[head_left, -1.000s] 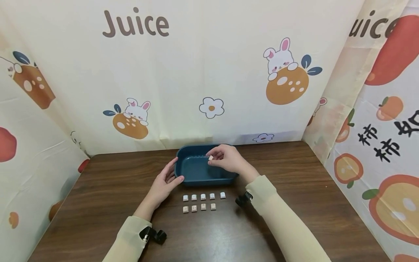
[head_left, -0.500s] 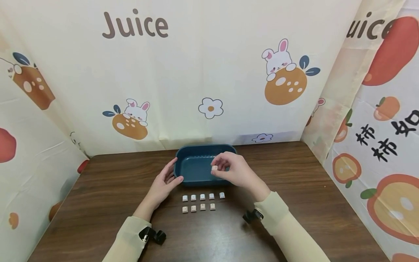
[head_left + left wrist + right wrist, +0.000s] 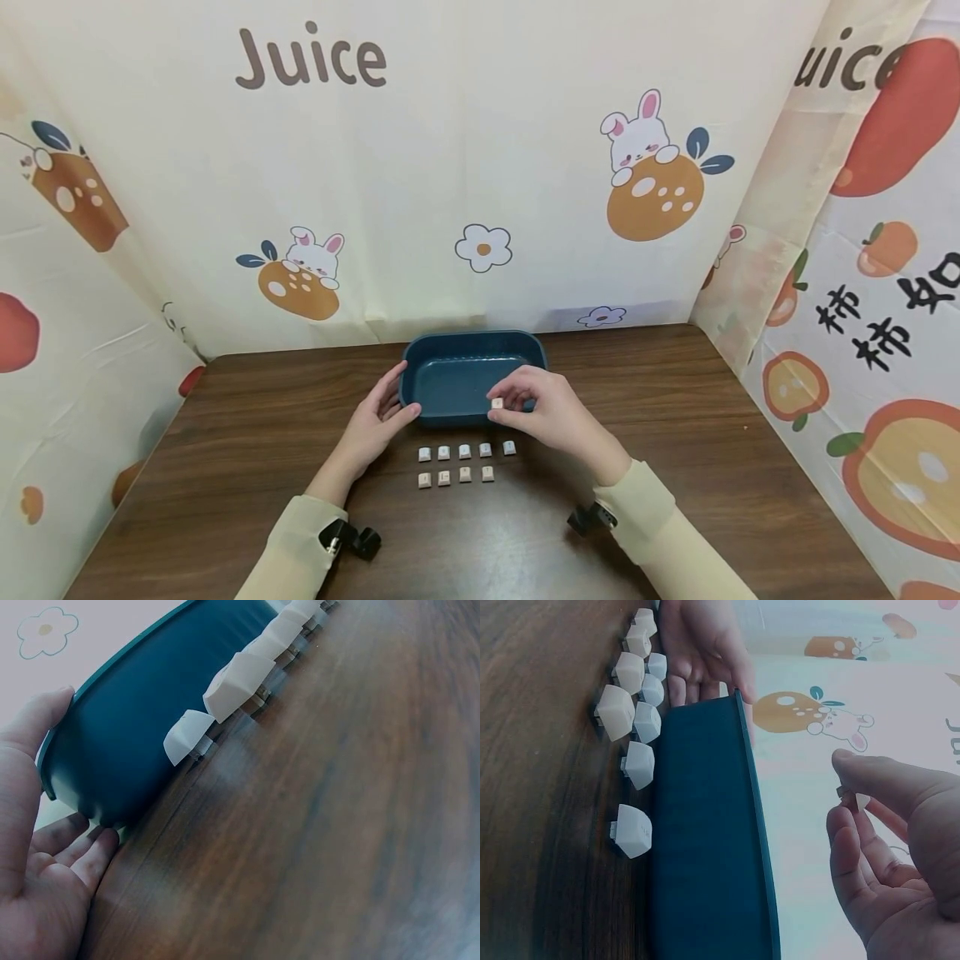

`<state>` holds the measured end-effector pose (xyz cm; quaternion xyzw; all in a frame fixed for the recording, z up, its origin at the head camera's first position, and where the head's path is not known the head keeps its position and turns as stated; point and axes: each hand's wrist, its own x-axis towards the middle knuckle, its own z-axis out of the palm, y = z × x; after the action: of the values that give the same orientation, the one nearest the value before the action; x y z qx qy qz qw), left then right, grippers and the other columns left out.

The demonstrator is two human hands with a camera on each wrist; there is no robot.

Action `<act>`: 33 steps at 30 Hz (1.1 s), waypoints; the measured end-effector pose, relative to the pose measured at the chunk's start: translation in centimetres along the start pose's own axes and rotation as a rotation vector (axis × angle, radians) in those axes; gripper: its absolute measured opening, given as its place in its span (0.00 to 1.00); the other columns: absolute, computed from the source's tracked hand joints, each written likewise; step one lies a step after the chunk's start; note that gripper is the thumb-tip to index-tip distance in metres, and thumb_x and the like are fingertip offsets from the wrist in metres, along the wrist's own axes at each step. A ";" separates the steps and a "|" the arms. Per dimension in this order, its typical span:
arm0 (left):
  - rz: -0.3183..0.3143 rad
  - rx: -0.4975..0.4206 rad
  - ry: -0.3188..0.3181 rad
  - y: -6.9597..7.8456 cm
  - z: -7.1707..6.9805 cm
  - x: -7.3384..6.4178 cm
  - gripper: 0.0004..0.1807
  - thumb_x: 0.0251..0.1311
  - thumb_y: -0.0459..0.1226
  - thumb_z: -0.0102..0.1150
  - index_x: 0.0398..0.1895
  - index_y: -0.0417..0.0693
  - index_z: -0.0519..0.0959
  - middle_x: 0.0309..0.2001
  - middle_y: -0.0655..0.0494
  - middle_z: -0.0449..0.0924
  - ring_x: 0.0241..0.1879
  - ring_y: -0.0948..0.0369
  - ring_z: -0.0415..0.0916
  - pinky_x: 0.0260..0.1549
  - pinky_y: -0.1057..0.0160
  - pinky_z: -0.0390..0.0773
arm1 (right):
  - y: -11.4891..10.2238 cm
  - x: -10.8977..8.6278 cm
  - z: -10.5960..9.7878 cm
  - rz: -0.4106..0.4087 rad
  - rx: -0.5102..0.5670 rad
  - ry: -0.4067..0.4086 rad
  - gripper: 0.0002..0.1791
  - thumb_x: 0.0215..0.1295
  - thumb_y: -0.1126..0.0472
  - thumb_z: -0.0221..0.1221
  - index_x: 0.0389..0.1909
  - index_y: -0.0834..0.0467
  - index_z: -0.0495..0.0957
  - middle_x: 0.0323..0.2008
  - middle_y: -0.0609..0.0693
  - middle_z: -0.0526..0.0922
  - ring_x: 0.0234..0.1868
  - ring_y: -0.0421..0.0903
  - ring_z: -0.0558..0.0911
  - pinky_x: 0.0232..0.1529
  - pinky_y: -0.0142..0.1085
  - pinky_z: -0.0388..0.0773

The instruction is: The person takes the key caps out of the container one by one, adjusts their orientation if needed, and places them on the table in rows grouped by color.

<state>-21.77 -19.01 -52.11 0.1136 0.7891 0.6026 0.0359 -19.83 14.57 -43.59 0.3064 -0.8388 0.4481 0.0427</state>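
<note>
A dark blue-green plastic tray (image 3: 450, 393) stands on the table in the head view. My left hand (image 3: 372, 423) holds its left end, thumb at the near corner; the left wrist view shows the thumb (image 3: 52, 711) on the rim and the other fingers low at the wall. My right hand (image 3: 553, 412) pinches a small cream keycap (image 3: 497, 403) between thumb and fingers, above the tray's near right side. In the right wrist view the pinched keycap (image 3: 855, 800) is partly hidden by the fingers. In front of the tray lie several keycaps (image 3: 464, 451) in two rows.
The brown wooden table (image 3: 285, 417) carries the tray and keycaps. The nearer row holds cream keycaps (image 3: 444, 478), the farther row whiter ones. A printed cloth (image 3: 420, 167) hangs behind the table, with more cloth at both sides. A small black camera (image 3: 366, 542) sits at each wrist.
My right hand has drawn back toward me and slightly right with the pinched keycap, from over the tray's middle to its near side. The left hand and the rows stay put.
</note>
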 end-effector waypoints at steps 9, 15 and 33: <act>0.000 -0.002 0.000 -0.1 0.1 0.1 0.42 0.77 0.42 0.68 0.88 0.62 0.59 0.85 0.40 0.59 0.82 0.41 0.60 0.77 0.42 0.65 | -0.1 -1.4 0.2 -0.034 0.003 -0.033 0.12 0.65 0.62 0.78 0.47 0.56 0.91 0.40 0.40 0.86 0.37 0.36 0.84 0.36 0.36 0.86; 0.000 -0.007 -0.002 0.0 0.2 0.1 0.42 0.77 0.44 0.69 0.88 0.62 0.60 0.85 0.41 0.59 0.82 0.41 0.61 0.77 0.42 0.65 | 0.3 -2.7 0.8 -0.047 -0.019 -0.076 0.11 0.64 0.63 0.79 0.46 0.56 0.91 0.39 0.42 0.88 0.36 0.41 0.86 0.36 0.35 0.87; -0.004 -0.015 -0.006 0.2 0.0 -0.1 0.43 0.77 0.44 0.69 0.88 0.62 0.59 0.85 0.40 0.59 0.82 0.42 0.61 0.78 0.40 0.64 | 1.4 -5.9 2.8 0.029 -0.041 -0.092 0.10 0.64 0.62 0.79 0.43 0.57 0.91 0.38 0.44 0.86 0.34 0.33 0.83 0.34 0.31 0.85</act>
<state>-21.65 -18.94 -51.93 0.1134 0.7846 0.6082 0.0402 -15.26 15.80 -48.31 0.3136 -0.8531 0.4169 0.0040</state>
